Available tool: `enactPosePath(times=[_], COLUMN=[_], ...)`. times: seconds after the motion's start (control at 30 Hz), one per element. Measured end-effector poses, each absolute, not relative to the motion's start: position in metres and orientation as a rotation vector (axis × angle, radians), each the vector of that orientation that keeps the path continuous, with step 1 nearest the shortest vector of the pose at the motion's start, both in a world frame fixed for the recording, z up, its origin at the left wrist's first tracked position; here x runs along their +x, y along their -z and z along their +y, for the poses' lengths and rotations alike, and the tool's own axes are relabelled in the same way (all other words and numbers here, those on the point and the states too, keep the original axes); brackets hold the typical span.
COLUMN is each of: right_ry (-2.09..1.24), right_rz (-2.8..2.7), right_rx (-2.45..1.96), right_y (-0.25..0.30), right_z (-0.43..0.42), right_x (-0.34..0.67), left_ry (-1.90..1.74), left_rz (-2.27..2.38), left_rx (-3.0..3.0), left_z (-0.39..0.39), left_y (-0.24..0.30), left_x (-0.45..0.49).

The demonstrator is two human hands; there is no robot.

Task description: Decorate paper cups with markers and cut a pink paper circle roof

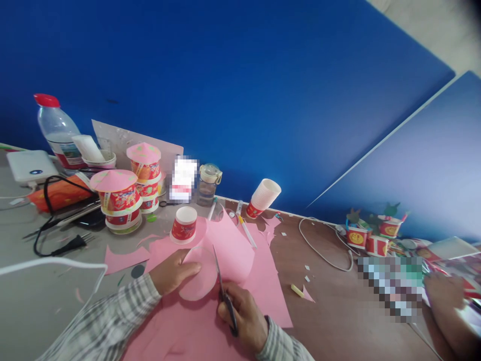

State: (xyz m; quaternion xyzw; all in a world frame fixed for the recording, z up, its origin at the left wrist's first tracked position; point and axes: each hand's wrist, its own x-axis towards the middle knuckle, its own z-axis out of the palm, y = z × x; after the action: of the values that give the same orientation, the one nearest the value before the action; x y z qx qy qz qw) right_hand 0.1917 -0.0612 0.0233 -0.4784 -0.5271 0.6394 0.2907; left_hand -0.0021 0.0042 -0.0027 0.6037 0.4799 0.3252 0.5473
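Pinched by its left edge, a round piece of pink paper (199, 281) is in my left hand (175, 272), thumb on top. Scissors (228, 301) with dark handles are in my right hand (244, 313), their blades pointing up along the right edge of the round piece. Pink paper sheets (263, 291) lie beneath both hands, and one part (233, 250) rises in a curve behind the blades. A red-and-white paper cup (185, 223) stands just beyond my left hand.
Paper-cup towers with pink cone roofs (114, 200) stand at left, near a power plug (71, 245) and a bottle (60, 130). A water jar (208, 185) and leaning stacked cups (264, 196) line the blue partition (240, 90). Another person's hand (445, 291) is at far right.
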Motion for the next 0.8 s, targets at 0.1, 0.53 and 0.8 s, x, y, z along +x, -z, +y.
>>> enactPosePath(times=[0.1, 0.53, 0.8], right_ry=[-1.699, -1.64, -1.671], right_rz=[-1.401, -1.412, -1.399], right_rx=[-1.255, -1.25, -1.249], right_y=[-0.0192, -0.021, -0.0246], right_z=[-0.0619, -0.0629, -0.0625], right_x=[0.1928, 0.192, 0.1905], left_ry=[-0.771, -0.814, -0.748], left_rz=[1.135, 1.17, 1.111], left_rx=[1.419, 1.351, 1.342], left_z=[0.0042, 0.0029, 0.0042], left_y=[0.0034, 0.003, 0.0001], left_x=[-0.0016, -0.0001, -0.0018])
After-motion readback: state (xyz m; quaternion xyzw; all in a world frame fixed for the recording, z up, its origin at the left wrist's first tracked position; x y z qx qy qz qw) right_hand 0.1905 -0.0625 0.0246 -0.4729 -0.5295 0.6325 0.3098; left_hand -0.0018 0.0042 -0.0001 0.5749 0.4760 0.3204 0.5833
